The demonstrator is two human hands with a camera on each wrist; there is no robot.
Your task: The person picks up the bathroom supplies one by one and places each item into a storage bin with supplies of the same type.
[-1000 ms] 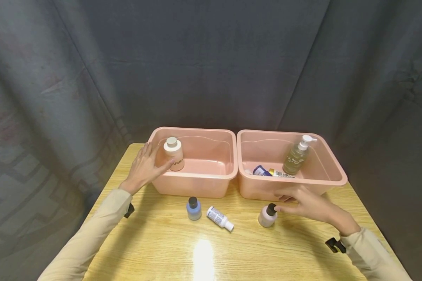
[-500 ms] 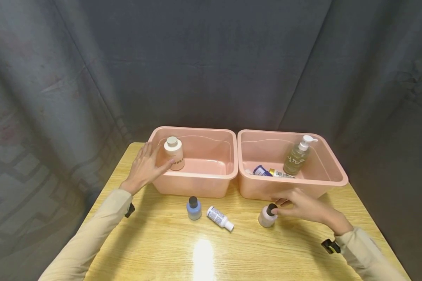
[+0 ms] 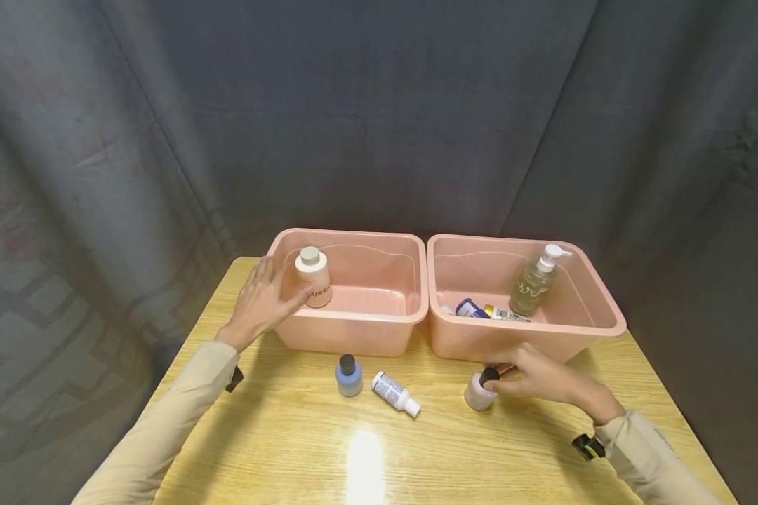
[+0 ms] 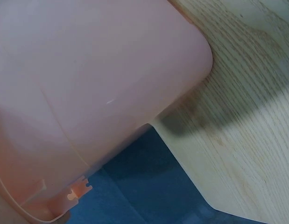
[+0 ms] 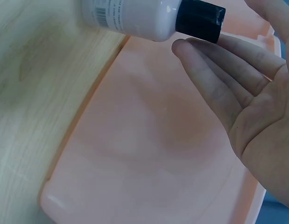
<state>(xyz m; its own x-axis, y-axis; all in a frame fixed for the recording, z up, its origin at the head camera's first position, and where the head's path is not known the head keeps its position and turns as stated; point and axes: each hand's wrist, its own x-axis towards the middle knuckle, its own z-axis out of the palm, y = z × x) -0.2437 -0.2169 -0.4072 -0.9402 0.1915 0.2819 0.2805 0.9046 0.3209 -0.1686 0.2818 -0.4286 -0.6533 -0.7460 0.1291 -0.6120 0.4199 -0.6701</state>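
In the head view my left hand (image 3: 259, 301) rests at the left bin's (image 3: 347, 333) near left corner, fingers extended along the rim, thumb over the front edge. Close to that thumb, a pale bottle with a cream cap (image 3: 312, 277) stands inside the bin. My right hand (image 3: 543, 379) is at the black cap of a small pale pink bottle (image 3: 478, 394) standing on the table. The thumb overlaps the cap, with the other fingers behind it. The right wrist view shows nearly straight fingers (image 5: 205, 77) right at the cap; the thumb's tip lies outside that frame.
A blue bottle with a black cap (image 3: 349, 376) stands on the wooden table (image 3: 278, 449). Near it lies a white bottle (image 3: 396, 394). The right bin (image 3: 518, 340) holds a green pump bottle (image 3: 533, 284), a dark blue container (image 3: 470, 308) and a gold-capped tube (image 3: 505, 313).
My right hand has shifted slightly left, its thumb and fingers coming in around the black cap of the pink bottle. The bottle and my left hand stay in place.
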